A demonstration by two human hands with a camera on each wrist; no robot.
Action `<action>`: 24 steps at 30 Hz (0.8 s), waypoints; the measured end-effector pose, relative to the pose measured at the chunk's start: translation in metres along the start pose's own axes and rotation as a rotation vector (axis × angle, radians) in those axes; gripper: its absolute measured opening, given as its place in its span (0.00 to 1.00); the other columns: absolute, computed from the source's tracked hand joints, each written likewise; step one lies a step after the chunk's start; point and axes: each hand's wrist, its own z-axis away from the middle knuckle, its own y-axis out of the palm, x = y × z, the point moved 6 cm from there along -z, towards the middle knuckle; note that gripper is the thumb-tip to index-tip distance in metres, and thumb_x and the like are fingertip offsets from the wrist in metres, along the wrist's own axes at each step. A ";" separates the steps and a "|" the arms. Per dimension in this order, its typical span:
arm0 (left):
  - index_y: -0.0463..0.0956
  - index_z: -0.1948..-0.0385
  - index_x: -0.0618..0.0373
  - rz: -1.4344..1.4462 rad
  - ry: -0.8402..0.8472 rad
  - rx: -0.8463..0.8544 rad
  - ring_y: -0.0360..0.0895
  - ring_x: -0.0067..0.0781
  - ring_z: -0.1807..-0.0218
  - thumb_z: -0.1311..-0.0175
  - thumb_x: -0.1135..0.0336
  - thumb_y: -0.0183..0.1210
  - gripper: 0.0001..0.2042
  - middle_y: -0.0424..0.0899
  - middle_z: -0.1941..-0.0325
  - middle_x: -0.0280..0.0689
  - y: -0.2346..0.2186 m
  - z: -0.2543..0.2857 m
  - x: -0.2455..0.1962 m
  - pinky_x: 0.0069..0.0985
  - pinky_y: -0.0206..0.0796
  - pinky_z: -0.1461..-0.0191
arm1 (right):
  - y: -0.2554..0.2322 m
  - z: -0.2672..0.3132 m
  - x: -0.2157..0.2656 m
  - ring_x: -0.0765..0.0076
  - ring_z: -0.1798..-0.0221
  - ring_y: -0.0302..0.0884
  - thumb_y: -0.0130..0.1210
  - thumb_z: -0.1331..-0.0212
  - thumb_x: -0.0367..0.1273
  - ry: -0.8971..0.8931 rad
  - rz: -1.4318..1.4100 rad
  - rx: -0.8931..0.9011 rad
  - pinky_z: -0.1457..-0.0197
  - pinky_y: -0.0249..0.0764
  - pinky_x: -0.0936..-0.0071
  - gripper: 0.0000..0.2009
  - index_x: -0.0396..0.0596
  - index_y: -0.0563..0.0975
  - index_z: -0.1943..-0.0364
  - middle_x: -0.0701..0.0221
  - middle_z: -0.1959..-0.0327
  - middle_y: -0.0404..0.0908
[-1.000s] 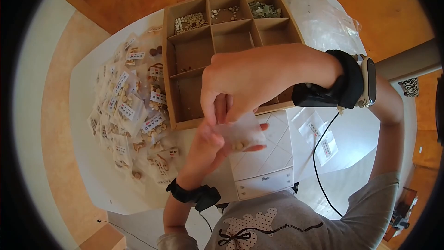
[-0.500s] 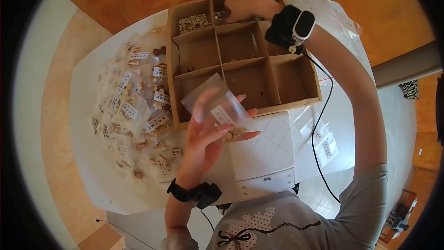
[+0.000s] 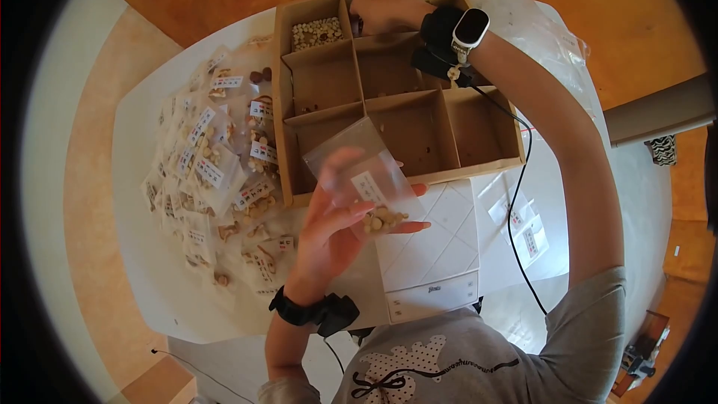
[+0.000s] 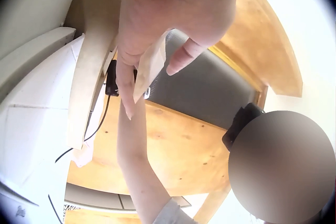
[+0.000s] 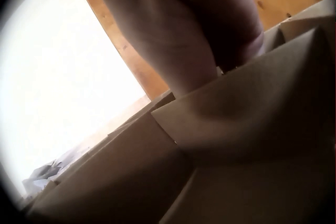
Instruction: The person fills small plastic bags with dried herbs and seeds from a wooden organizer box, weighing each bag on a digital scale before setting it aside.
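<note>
My left hand [image 3: 321, 236] holds a small clear plastic bag [image 3: 375, 168] tilted up in front of the box. The bag bears a white label, and pale round pieces [image 3: 383, 219] lie at its bottom. In the left wrist view the bag [image 4: 152, 66] shows edge-on between thumb and fingers. My right hand [image 3: 385, 15] reaches down into the back middle compartment of a divided cardboard box [image 3: 479, 167]. Compartment walls hide its fingertips in the right wrist view, so I cannot tell whether they pinch anything.
Pale beans [image 3: 318, 34] fill the back left compartment. Many labelled bags [image 3: 198, 172] of dried pieces lie heaped left of the box. A white, flat, scale-like device [image 3: 430, 236] stands in front. Labelled bags [image 3: 529, 239], a black cable [image 3: 517, 202] and larger plastic bags [image 3: 516, 22] lie rightward.
My right hand has gone from the bag's top to the back middle compartment, shifting slightly left lately. The left hand has turned the bag up, showing its label.
</note>
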 end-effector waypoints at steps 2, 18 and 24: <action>0.54 0.42 0.46 0.003 -0.010 -0.008 0.59 0.69 0.41 0.50 0.75 0.46 0.29 0.63 0.41 0.48 0.000 0.000 0.001 0.69 0.58 0.49 | -0.003 0.002 0.001 0.62 0.63 0.79 0.57 0.54 0.32 -0.074 -0.035 -0.051 0.59 0.73 0.69 0.16 0.41 0.77 0.59 0.60 0.63 0.80; 0.48 0.38 0.53 -0.128 -0.064 0.036 0.61 0.54 0.39 0.39 0.81 0.42 0.27 0.54 0.36 0.52 0.009 -0.001 0.004 0.52 0.64 0.44 | -0.057 0.090 0.028 0.72 0.65 0.80 0.57 0.50 0.30 -0.134 -0.855 0.170 0.59 0.77 0.84 0.12 0.32 0.77 0.66 0.64 0.68 0.79; 0.47 0.37 0.55 -0.165 -0.086 0.059 0.62 0.51 0.39 0.38 0.80 0.42 0.26 0.54 0.36 0.50 0.007 -0.003 0.010 0.48 0.65 0.43 | -0.046 0.141 0.088 0.72 0.65 0.80 0.59 0.52 0.30 -0.219 -0.898 0.355 0.60 0.76 0.83 0.11 0.33 0.78 0.69 0.64 0.72 0.79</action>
